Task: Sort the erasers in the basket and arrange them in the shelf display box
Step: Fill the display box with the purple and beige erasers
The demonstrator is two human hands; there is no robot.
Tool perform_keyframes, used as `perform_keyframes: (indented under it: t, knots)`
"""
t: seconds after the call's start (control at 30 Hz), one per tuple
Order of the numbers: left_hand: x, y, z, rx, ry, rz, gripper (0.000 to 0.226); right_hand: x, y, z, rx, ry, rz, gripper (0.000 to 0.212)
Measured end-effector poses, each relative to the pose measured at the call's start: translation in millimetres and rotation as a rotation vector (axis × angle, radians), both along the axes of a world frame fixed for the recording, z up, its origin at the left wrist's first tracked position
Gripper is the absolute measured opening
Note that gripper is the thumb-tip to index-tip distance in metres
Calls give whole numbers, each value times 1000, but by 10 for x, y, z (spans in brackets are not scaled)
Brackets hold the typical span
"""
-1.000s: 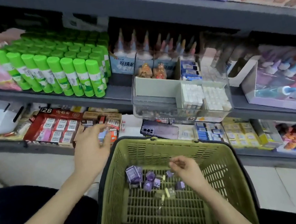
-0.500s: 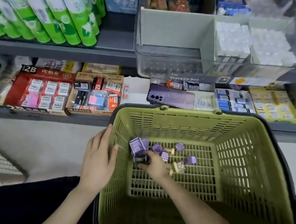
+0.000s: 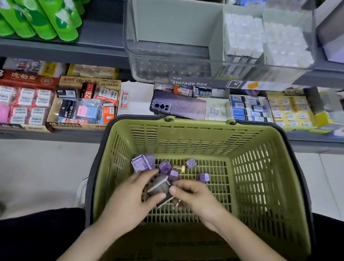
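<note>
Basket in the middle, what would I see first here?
The big green basket fills the middle, with shiny purple erasers scattered on its floor. The left hand and right hand hold a small pack between them inside it. Bright green tubes stand on the shelf, top left.

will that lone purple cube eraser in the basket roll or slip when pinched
The purple cube eraser looks flat-faced, so it probably won't roll. Its glossy surface may be slippery to pinch. Small and likely light, a nudge could skid it across the basket floor.
</note>
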State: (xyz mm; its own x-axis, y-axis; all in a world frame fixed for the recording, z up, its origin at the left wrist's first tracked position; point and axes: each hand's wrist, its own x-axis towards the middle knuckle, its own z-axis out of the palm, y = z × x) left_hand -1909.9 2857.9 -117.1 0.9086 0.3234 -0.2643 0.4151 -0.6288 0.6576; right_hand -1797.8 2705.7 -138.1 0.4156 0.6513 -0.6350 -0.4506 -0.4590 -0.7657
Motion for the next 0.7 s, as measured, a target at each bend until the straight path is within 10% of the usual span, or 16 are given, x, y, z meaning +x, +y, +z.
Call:
perform_keyframes:
  t: [0.17,0.37,0.7]
  knots:
    - [48,-50,-61,-330,4,174,27,85,-200,-134,-49,63,11,25]
    - [65,182,-8,-503,-29,541,14,254,-265,-777,-482,-362,347,48]
    - [49,195,-57,-619,-65,669,45,167,-159,-1171,-542,-569,669,38]
